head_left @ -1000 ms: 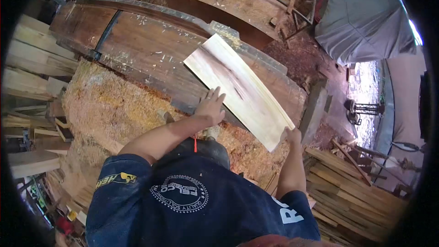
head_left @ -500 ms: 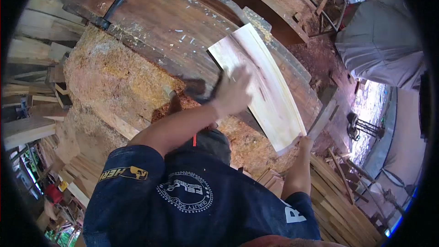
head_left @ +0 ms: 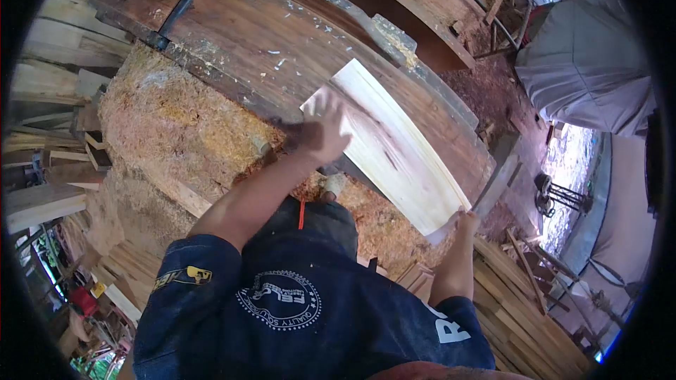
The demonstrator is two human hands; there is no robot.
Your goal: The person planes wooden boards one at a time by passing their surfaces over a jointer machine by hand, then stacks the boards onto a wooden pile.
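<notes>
A pale wooden board [head_left: 387, 148] with a dark grain streak lies aslant across the workbench [head_left: 253, 63], its near end jutting past the bench's front edge. My left hand [head_left: 327, 132] is at the board's far left end, fingers spread and slightly blurred; whether the palm presses on the wood or just hovers, I cannot tell. At the near right corner, my right hand [head_left: 465, 222] pinches the board's edge, and the fingertips are partly hidden.
Wood shavings and sawdust [head_left: 190, 112] are heaped in front of the bench. Stacked planks [head_left: 517, 309] lie at lower right, and more timber [head_left: 63, 49] at left. A grey cover [head_left: 584, 63] drapes something at upper right. Small chips dot the benchtop.
The board's far end has swung left and toward me, while its near right corner stays about in place. My left hand has moved left along with that end.
</notes>
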